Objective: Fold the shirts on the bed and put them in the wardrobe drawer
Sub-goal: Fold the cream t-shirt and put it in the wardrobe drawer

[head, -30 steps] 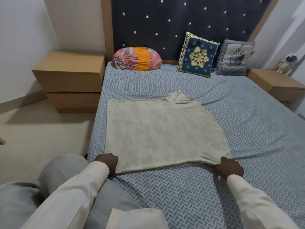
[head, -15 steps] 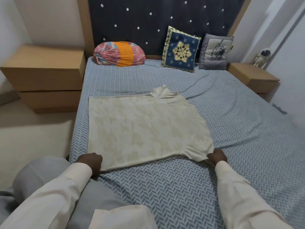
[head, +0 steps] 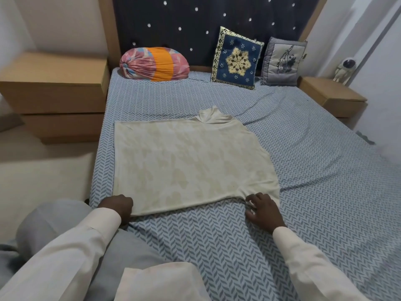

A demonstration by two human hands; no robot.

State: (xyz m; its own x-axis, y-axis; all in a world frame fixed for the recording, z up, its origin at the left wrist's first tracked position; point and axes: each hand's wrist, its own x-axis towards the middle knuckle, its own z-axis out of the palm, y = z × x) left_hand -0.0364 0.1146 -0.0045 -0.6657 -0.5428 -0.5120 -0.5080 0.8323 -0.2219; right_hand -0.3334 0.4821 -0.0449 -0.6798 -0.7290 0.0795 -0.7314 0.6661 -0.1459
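Left grip is curled on the 7 o'clock corner of 1 cream shirt. Right grip rests with fingers spread, touching the sleeve at 5 o'clock. Shirt lies flat on the bed, collar at 12 o'clock.

Right hand changed its grip. One second ago it was a closed fist on the near right corner of the shirt, pulling the sleeve end outward. Now the fingers are spread, palm down, with the fingertips on the sleeve's lower edge and the thumb on the bed. It has also shifted inward along the hem, so the sleeve tip now shows past it on the right.
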